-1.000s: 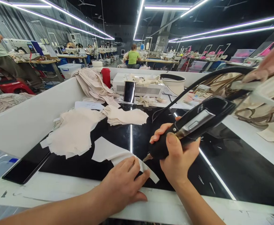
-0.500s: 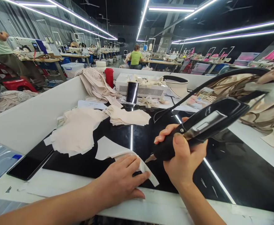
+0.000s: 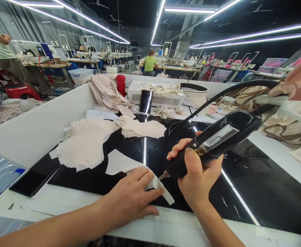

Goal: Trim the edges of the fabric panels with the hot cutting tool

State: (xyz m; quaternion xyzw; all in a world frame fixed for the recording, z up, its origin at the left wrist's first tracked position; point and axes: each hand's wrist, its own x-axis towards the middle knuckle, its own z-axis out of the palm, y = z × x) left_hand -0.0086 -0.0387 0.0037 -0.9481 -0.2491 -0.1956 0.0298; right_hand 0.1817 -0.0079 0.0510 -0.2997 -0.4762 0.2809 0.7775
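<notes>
Two bare hands near edge – left hand [image 3: 132, 197], right hand [image 3: 198, 175].
One black corded tool [image 3: 212, 140].
One loose cloth piece [image 3: 124, 166] under left hand.
Two stacks of beige cut pieces – big stack [image 3: 85, 142] left, smaller stack [image 3: 140, 127] farther.
One red bottle [image 3: 120, 84], one white box [image 3: 154, 96], one dark cylinder [image 3: 145, 101], one white bowl [image 3: 194, 92], all far.
One phone [image 3: 33, 178], near left.
Two other people in view – one in green top [image 3: 149, 63] far, one [image 3: 1, 48] far left.
</notes>
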